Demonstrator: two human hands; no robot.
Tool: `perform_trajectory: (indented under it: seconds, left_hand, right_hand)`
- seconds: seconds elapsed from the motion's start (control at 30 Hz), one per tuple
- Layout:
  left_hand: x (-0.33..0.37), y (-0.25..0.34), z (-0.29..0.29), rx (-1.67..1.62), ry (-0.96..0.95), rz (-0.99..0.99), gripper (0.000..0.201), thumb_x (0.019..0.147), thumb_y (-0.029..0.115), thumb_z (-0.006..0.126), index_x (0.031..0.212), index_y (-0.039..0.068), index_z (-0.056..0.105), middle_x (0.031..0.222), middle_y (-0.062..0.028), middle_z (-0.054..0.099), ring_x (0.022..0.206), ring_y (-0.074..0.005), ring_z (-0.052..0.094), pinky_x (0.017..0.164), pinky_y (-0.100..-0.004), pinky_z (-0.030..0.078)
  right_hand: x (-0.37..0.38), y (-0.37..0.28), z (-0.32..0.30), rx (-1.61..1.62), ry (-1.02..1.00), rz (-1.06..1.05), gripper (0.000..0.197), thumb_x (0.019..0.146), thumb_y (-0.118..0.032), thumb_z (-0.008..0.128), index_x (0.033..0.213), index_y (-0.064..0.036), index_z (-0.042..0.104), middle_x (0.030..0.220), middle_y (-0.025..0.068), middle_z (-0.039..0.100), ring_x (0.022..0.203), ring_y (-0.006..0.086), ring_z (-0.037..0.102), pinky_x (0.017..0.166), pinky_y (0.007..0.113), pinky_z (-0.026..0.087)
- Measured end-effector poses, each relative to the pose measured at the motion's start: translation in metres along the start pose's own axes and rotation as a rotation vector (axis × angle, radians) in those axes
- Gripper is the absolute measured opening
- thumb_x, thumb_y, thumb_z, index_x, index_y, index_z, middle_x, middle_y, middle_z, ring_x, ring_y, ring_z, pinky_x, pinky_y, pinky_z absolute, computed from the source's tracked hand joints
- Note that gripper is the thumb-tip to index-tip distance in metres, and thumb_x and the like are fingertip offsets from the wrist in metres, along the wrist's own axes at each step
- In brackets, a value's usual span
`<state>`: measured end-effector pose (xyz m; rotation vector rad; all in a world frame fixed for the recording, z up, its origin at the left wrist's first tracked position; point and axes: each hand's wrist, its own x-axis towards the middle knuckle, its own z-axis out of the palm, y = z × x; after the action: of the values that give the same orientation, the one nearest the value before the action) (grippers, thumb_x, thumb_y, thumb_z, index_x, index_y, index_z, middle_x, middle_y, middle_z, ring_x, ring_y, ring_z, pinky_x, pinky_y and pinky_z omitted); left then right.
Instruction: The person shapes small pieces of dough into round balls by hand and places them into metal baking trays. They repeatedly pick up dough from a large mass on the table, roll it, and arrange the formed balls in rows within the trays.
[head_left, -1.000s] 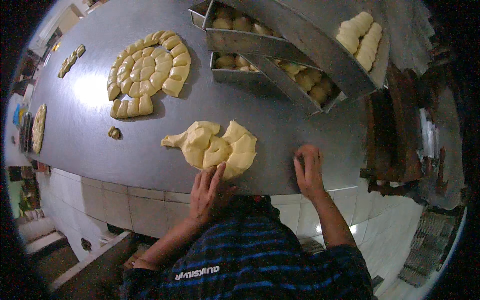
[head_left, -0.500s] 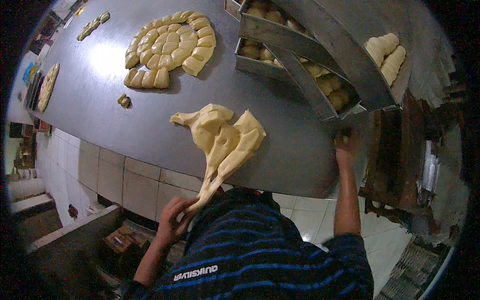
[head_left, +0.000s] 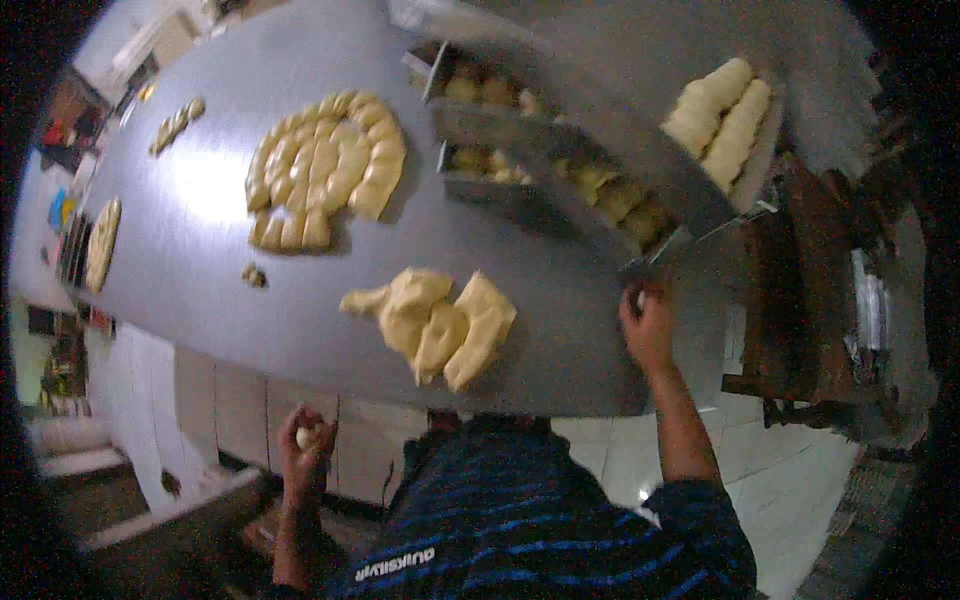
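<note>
Steel bench (head_left: 220,200) is seen carrying a ring of shaped dough pieces (head_left: 322,170), trays of rolls (head_left: 560,170) and, near the front edge, a dough lump (head_left: 440,322). Left hand (head_left: 305,448) is held below the bench edge, closed on a small dough piece (head_left: 306,436); right hand (head_left: 648,322) is curled at the bench's right edge around a small pale bit, well apart from the lump

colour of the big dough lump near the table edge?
Pale yellow dough lump, plain, on the grey metal table; head view.
</note>
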<state>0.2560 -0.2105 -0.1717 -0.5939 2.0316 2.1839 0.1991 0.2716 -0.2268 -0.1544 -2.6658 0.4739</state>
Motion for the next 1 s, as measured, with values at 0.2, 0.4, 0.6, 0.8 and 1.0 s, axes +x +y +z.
perform_trajectory:
  seconds: [0.2,0.4,0.6,0.8,1.0]
  left_hand:
    - [0.009,0.042,0.078,0.026,-0.325,-0.147,0.027,0.075,0.001,0.064,0.099,0.006,0.051,0.104,-0.0023,0.048,0.092,-0.0121,0.05,0.074,-0.0248,0.044]
    - [0.026,0.038,0.08,0.028,-0.255,0.0,0.032,0.084,0.009,0.054,0.113,0.007,0.041,0.108,-0.0063,0.048,0.1,-0.0207,0.051,0.084,-0.0348,0.044]
    - [0.023,0.026,0.108,-0.29,-0.158,-0.001,0.018,0.084,0.009,0.055,0.099,0.01,0.045,0.096,-0.0048,0.052,0.082,-0.015,0.053,0.068,-0.0288,0.046]
    - [0.009,0.046,0.161,-0.032,-0.058,-0.053,0.02,0.08,0.004,0.06,0.094,0.009,0.048,0.089,-0.0023,0.053,0.071,-0.0109,0.052,0.06,-0.0252,0.044]
    - [0.009,0.046,0.143,0.251,-0.418,0.04,0.019,0.089,0.012,0.049,0.106,0.005,0.048,0.098,-0.0058,0.056,0.087,-0.0171,0.054,0.076,-0.0301,0.045]
  right_hand:
    - [0.014,0.053,-0.006,0.11,0.101,0.461,0.026,0.07,-0.009,0.059,0.095,-0.0018,0.055,0.097,0.02,0.055,0.097,0.0409,0.05,0.088,0.043,0.038]
    - [-0.009,0.078,-0.085,0.014,-0.285,0.486,0.042,0.076,-0.021,0.059,0.112,-0.0008,0.051,0.11,0.0141,0.053,0.101,0.0295,0.05,0.089,0.039,0.041]
    - [0.164,-0.041,-0.214,1.259,0.397,0.113,0.034,0.078,-0.021,0.059,0.105,-0.0024,0.055,0.1,0.0089,0.056,0.093,0.0212,0.054,0.084,0.034,0.043]
    - [0.272,-0.012,-0.165,0.149,0.163,-0.268,0.03,0.081,-0.02,0.057,0.107,-0.0048,0.056,0.101,0.0089,0.057,0.093,0.021,0.055,0.084,0.034,0.043]
    - [0.151,-0.112,-0.214,0.659,0.063,-0.554,0.027,0.082,-0.019,0.057,0.105,-0.0042,0.059,0.103,0.0109,0.059,0.095,0.0198,0.055,0.083,0.031,0.043]
